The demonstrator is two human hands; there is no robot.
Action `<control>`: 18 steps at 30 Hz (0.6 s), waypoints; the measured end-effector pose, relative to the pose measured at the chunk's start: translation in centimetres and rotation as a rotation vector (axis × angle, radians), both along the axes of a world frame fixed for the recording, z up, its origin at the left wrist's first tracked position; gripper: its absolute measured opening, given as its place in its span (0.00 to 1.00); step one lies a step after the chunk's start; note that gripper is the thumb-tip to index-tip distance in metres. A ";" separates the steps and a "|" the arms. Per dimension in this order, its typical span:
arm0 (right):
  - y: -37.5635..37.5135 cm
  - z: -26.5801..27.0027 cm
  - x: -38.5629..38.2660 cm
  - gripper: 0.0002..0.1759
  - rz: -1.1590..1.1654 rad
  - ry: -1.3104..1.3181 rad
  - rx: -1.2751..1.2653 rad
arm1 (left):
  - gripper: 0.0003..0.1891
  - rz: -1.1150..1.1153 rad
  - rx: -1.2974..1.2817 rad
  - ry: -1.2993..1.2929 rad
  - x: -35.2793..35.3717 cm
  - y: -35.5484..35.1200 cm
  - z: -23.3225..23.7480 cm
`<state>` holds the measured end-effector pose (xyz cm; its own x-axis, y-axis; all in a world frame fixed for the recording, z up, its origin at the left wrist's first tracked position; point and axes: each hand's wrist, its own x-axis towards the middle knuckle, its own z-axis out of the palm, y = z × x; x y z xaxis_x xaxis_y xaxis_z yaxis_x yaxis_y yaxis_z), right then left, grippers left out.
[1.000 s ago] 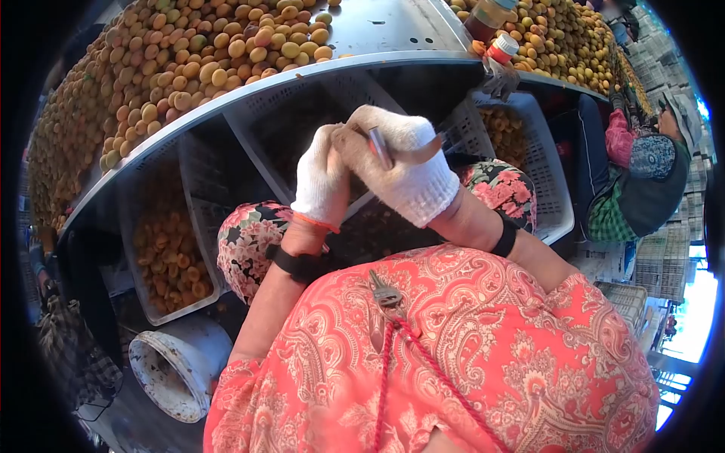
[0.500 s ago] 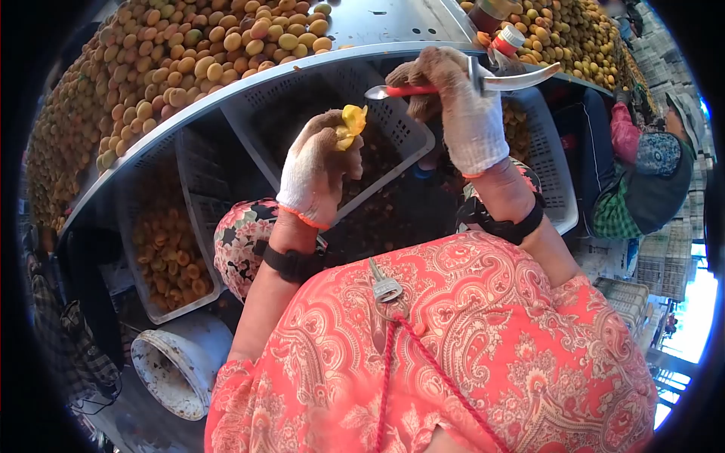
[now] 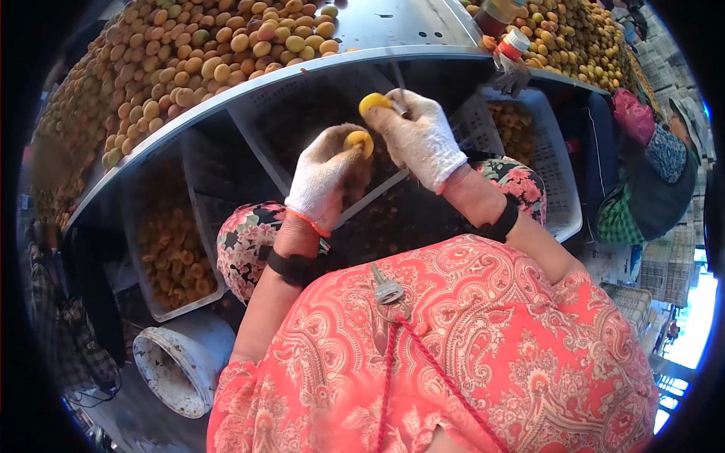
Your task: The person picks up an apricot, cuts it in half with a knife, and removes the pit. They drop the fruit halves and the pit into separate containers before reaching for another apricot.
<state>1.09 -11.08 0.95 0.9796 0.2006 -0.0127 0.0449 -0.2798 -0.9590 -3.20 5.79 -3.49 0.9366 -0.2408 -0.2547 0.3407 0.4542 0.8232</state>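
My left hand (image 3: pixel 325 172), in a soiled white knit glove, is closed on a cut apricot half (image 3: pixel 358 143) held between thumb and fingers. To its upper right, my gloved right hand (image 3: pixel 421 138) pinches a yellow apricot piece (image 3: pixel 373 103) at its fingertips. A slim metal tool (image 3: pixel 397 74) also sticks up from the right hand, its shape blurred and its grip mostly hidden by the fingers. Both hands hang apart over a white plastic crate (image 3: pixel 260 155) between my knees, with dark bits inside.
Whole apricots (image 3: pixel 204 64) are heaped on the metal-edged table (image 3: pixel 393 26) ahead. Crates of apricot halves (image 3: pixel 177 260) stand left and right (image 3: pixel 513 128). A dirty white bucket (image 3: pixel 200 370) lies tilted at lower left. A red-and-white-capped bottle (image 3: pixel 514 44) stands by the table edge; another person (image 3: pixel 653 174) sits at right.
My right hand has come left and down toward the left hand, and an apricot piece now shows at its fingertips. The tool has swung upright; its red handle no longer shows. The left hand shifted slightly.
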 end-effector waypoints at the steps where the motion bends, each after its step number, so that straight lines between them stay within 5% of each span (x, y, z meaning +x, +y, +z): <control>1: 0.0 0.5 0.0 0.14 -0.069 0.058 0.048 | 0.18 0.037 0.029 0.043 0.0 0.2 -0.1; 3: 0.4 0.9 -0.1 0.11 -0.127 0.049 0.148 | 0.16 0.176 -0.041 0.092 0.1 0.8 -0.6; 8: 3.1 0.0 -1.2 0.12 0.108 -0.298 -0.183 | 0.12 0.449 -0.492 0.233 -0.9 1.4 -0.4; 10: 4.1 0.8 -2.4 0.18 0.248 -0.140 -0.290 | 0.10 0.444 -0.635 0.282 -1.3 1.8 -0.5; 15: 4.2 2.1 -3.4 0.15 0.239 -0.256 -0.183 | 0.09 0.609 -0.400 0.303 -2.9 4.9 1.6; 18: 2.7 4.0 -3.6 0.09 0.172 0.307 0.241 | 0.07 0.764 -0.396 0.040 -3.6 10.3 3.8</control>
